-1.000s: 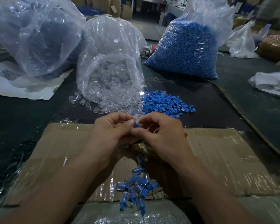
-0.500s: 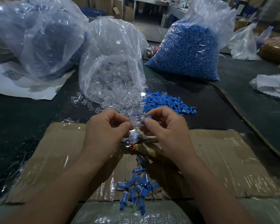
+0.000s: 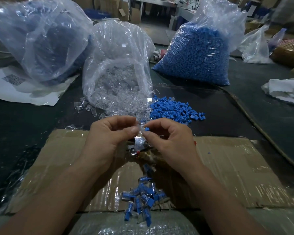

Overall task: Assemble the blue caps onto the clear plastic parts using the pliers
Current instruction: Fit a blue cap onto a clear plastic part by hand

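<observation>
The left hand (image 3: 112, 138) pinches a small clear plastic part (image 3: 140, 128) between thumb and forefinger. The right hand (image 3: 171, 141) pinches a small blue plastic cap (image 3: 146, 129) the same way. Both grips are clamped, and the cap sits just right of the clear part, nearly touching it.

Around them lies the dark worktop (image 3: 24, 126), with a big clear bag of blue caps (image 3: 197, 55) and an open clear bag of transparent parts (image 3: 119, 73) behind. Nearer are a flattened taped cardboard sheet (image 3: 236, 167), a loose heap of blue caps (image 3: 173, 110) and a cluster of finished capped pieces (image 3: 141, 199).

The metal pliers (image 3: 139, 145) sit directly below the fingertips; I cannot tell whether the right palm carries them. The join seems to run left to right, so the cap likely enters from the right before the pair drops to the pliers.
</observation>
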Demonstrator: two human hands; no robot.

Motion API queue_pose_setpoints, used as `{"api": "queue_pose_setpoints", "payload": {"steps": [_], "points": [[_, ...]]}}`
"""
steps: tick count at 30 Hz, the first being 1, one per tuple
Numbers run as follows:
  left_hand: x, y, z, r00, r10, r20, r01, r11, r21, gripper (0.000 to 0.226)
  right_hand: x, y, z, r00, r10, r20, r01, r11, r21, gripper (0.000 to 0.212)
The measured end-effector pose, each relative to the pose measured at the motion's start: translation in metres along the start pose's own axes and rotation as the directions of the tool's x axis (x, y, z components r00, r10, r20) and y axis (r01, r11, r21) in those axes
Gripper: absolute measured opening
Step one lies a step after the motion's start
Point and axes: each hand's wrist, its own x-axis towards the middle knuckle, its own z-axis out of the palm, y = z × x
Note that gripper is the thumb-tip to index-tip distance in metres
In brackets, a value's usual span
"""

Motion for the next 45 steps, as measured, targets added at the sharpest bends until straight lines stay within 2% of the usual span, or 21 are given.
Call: {"api": "queue_pose_setpoints", "payload": {"steps": [3,7,10,14,22,27,32,36,41,45], "points": [[0.002,0.001,-0.002,1.0,0.012,-0.024,-0.012,1.0,0.017,0.018,0.0,0.002,-0.003,0.999,0.003,-0.033,-0.003,1.0,0.02,0.021],[0.002,0.001,-0.002,0.995,0.091,-0.039,-0.084,0.986,0.147,0.017,0.002,0.003,-0.006,0.999,0.008,-0.051,-0.007,1.0,0.02,0.027],[0.002,-0.001,-0.001,0.997,0.081,-0.008,-0.08,0.992,0.101,0.004,0.002,0.004,-0.004,0.999,-0.037,-0.034,0.036,0.999,-0.04,0.03],[0.002,-0.002,-0.001,0.992,0.121,0.02,-0.123,0.982,0.142,0.003,0.0,0.003,-0.001,0.997,-0.048,-0.055,0.046,0.999,-0.025,0.022],[-0.007,0.001,0.007,0.963,0.265,0.048,-0.267,0.91,0.317,0.017,-0.001,0.001,-0.001,0.969,-0.191,-0.158,0.173,0.977,-0.121,0.018],[-0.01,0.005,0.012,0.959,0.28,0.032,-0.269,0.873,0.407,0.02,-0.002,0.001,-0.002,0.951,-0.241,-0.192,0.209,0.963,-0.171,0.014],[-0.01,0.01,0.018,0.971,0.226,0.072,-0.235,0.872,0.43,0.015,-0.002,-0.001,-0.003,0.962,-0.209,-0.176,0.188,0.974,-0.125,0.02],[-0.009,0.017,0.016,0.987,0.134,0.087,-0.154,0.943,0.296,0.013,-0.001,-0.003,-0.006,0.969,-0.206,-0.137,0.196,0.977,-0.087,0.016],[-0.005,0.02,0.013,0.992,-0.029,0.12,0.006,0.983,0.182,0.011,0.0,-0.002,-0.007,0.994,-0.1,-0.041,0.104,0.987,0.122,0.015],[-0.002,0.023,0.011,0.988,-0.063,0.142,0.031,0.976,0.215,0.008,0.0,-0.002,-0.006,0.99,-0.141,-0.023,0.142,0.985,0.092,0.014]]}}
